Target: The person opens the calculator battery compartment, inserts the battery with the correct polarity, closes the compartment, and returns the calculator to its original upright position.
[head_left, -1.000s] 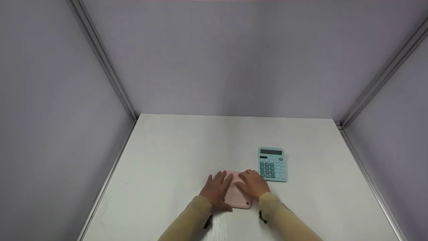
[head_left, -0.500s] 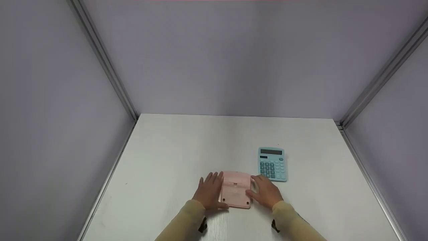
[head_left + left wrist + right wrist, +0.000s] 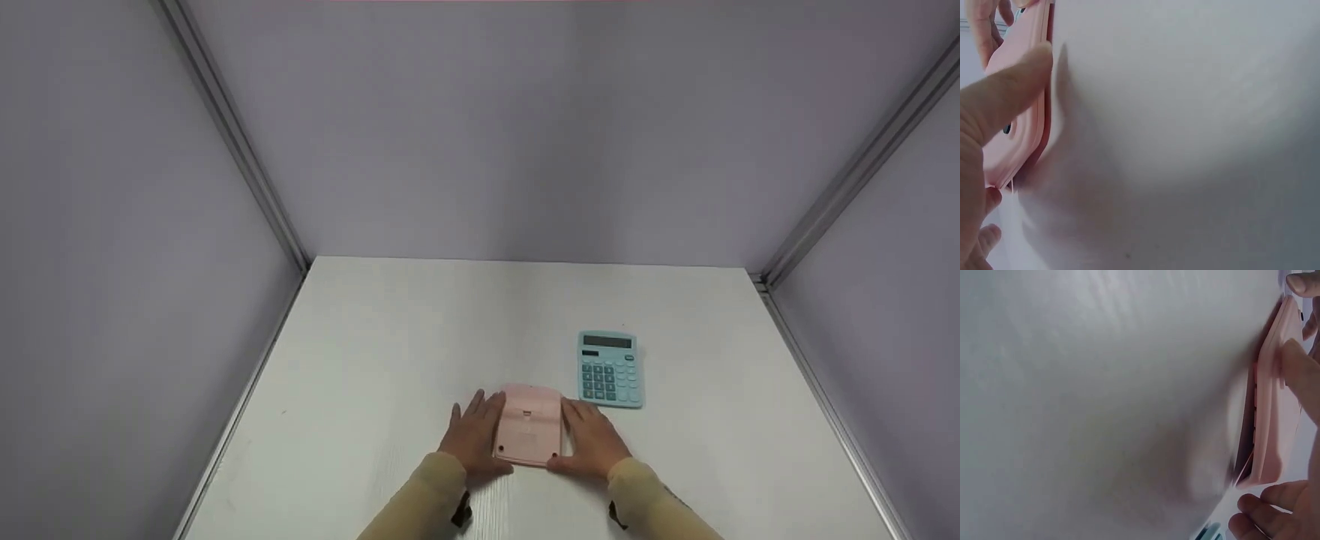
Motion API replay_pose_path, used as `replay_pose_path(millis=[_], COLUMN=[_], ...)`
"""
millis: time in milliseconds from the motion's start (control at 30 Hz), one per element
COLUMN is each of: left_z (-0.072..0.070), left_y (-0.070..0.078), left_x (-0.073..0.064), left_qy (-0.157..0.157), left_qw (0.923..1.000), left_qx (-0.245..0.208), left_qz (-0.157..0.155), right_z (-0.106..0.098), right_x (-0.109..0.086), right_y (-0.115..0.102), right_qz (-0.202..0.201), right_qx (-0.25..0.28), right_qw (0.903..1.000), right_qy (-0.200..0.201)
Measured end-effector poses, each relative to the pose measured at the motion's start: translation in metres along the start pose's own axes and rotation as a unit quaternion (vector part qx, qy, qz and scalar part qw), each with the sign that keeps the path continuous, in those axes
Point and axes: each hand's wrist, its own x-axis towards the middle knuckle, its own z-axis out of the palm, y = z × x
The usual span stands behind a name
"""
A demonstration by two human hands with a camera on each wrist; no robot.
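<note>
A pink calculator (image 3: 529, 429) lies face down on the white table, its back with a small battery-cover latch and dark round feet turned up. My left hand (image 3: 469, 442) lies along its left side, fingers extended, thumb at the near edge. On the opposite side, my right hand (image 3: 595, 446) has its fingers along the right side and its thumb at the near right corner. The left wrist view shows the left thumb (image 3: 1013, 81) over the calculator's rim. In the right wrist view the right thumb (image 3: 1300, 377) touches the back, and key edges show beneath the casing.
Just beyond the right hand, a light blue calculator (image 3: 610, 367) lies face up. Grey panels (image 3: 480, 135) stand behind and at both sides of the white table (image 3: 390, 322), meeting at metal corner posts.
My right hand has moved off the pink calculator's back to its right side, its thumb coming down to the near corner. The left hand has shifted slightly left, off the back.
</note>
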Motion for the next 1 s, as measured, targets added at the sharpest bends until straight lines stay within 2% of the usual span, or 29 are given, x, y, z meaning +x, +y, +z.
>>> replay_pose_path(millis=[200, 500, 667, 1000], left_z=[0.004, 0.004, 0.004, -0.001], left_y=[-0.002, -0.005, -0.006, -0.003], left_x=[0.001, 0.002, 0.001, 0.003], left_qy=[-0.002, -0.003, -0.002, -0.01], left_qw=[1.0, 1.0, 0.9999, 0.9995], left_qx=[0.0, -0.006, 0.008, 0.021], left_qz=[-0.003, 0.002, 0.008, 0.02], right_z=[0.001, -0.002, -0.003, -0.007], right_x=[0.002, 0.003, 0.003, 0.005], right_y=[-0.001, -0.006, -0.006, -0.01], right_qz=[-0.003, 0.004, 0.005, -0.008], right_qx=[-0.005, 0.045, 0.058, 0.068], right_qw=[0.9999, 0.9986, 0.9978, 0.9976], right_qy=[-0.015, -0.027, -0.03, -0.014])
